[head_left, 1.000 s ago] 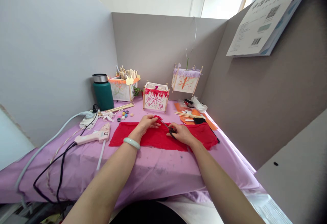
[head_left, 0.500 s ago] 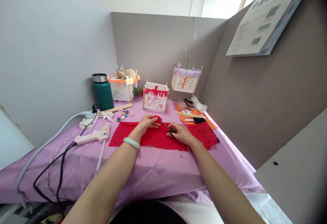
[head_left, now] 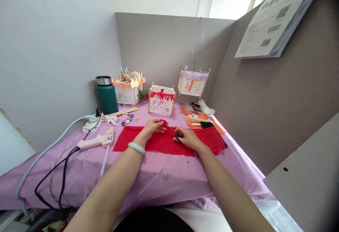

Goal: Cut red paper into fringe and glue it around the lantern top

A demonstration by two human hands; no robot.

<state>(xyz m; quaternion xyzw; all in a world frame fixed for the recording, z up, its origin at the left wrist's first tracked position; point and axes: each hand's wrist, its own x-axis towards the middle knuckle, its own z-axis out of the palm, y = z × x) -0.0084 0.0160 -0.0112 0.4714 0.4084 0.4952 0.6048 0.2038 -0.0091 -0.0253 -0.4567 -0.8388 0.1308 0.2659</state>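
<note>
My left hand pinches a small bunched piece of red fabric between thumb and fingers. In my right hand is a pair of scissors, its dark handles gripped and its blades pointing up and left to the bunched piece. The blade tips meet the red piece near my left fingertips; whether they are parted is too small to tell. Beneath both hands a long strip of red cloth lies spread across the purple tablecloth. Behind them stands a white lantern with red fringe.
To the left are a pink glue gun with its cords, a power strip and a green bottle. A box of sticks stands behind. At right lie orange sheets and sticks; a purple-fringed lantern hangs above.
</note>
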